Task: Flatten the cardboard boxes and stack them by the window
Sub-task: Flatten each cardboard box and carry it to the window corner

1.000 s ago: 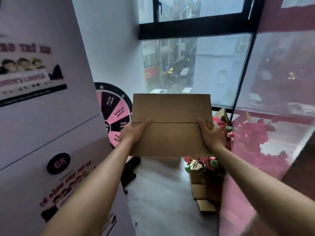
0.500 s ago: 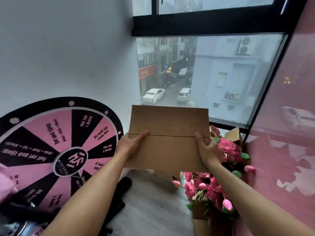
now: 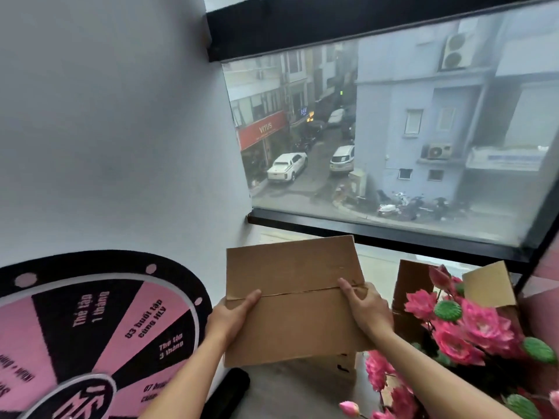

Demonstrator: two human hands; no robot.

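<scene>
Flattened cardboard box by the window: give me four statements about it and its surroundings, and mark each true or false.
1. Both hands, left hand and right hand, hold the flattened cardboard box. True.
2. The box lies on the floor. False: it is held up in front of the window.
3. Pink flowers are to the right of the box. True.
4. The prize wheel is green and white. False: it is pink and black.

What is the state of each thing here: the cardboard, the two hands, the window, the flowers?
Cardboard: flattened, held in the air in front of the window.
Left hand: grips the cardboard's left edge.
Right hand: grips its right edge.
Window: closed.
Flowers: upright, in an open box.
</scene>
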